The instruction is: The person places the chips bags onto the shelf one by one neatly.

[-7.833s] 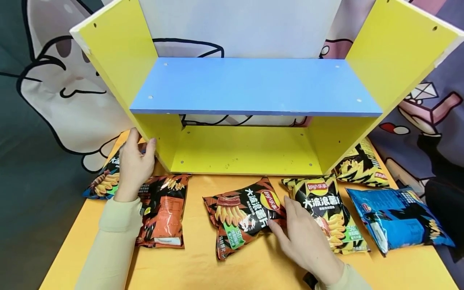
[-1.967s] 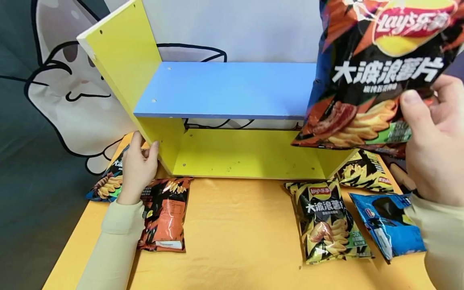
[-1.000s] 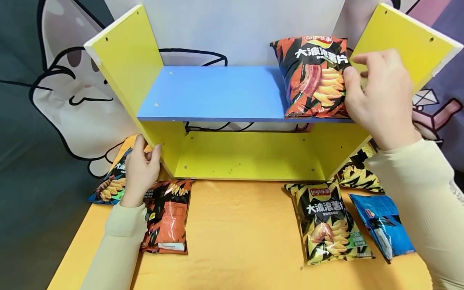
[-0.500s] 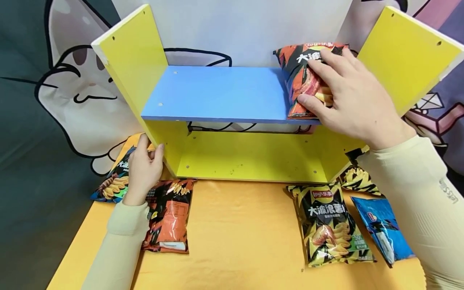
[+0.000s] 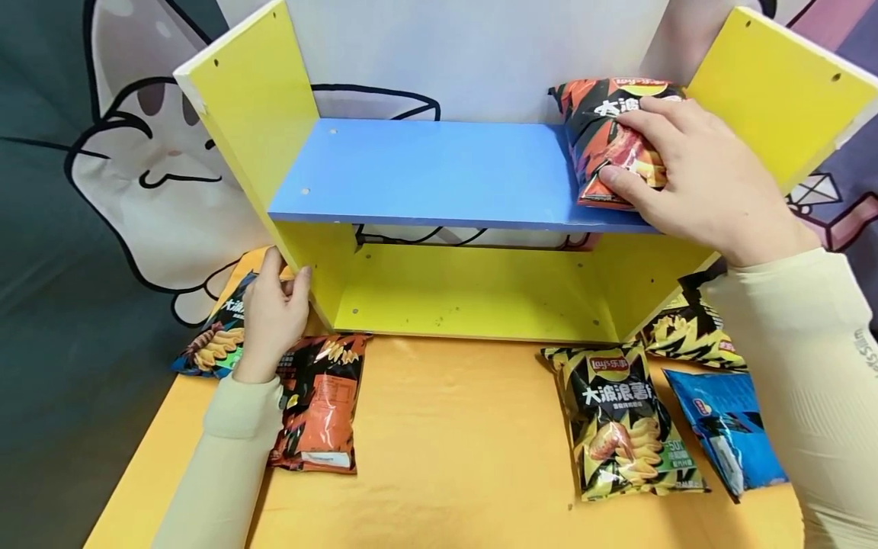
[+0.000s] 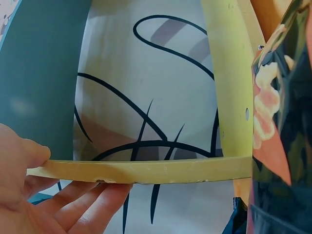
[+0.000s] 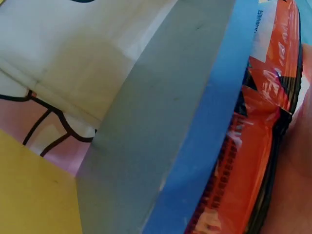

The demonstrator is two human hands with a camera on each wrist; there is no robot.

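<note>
Presently, in the head view, a red-and-black chip bag (image 5: 595,152) is seen at the right end of the blue board (image 5: 425,171) of a yellow-sided shelf unit, its printed front turned toward the camera. The bag is partly covered by the right hand (image 5: 716,179), whose fingers and thumb are spread over that front and are not wrapped round the bag. The left side panel (image 5: 254,107) is gripped low on its edge by the left hand (image 5: 274,320). On the yellow tabletop (image 5: 446,442), an orange-and-black bag (image 5: 325,412) and a blue-edged bag (image 5: 216,339) are set near the left forearm. On the other side, a yellow-and-black bag (image 5: 620,427), a blue bag (image 5: 727,431) and a second yellow-and-black bag (image 5: 689,335) are grouped, the last two partly hidden by the right sleeve (image 5: 796,335).

In the left wrist view, the panel's edge is held between thumb and fingers. At the right border a dark printed surface with orange patches is shown.

In the right wrist view, the red-and-black chip bag is seen along the blue board's front edge. The right hand is only partly shown beyond it; its fingertips are hidden there.
</note>
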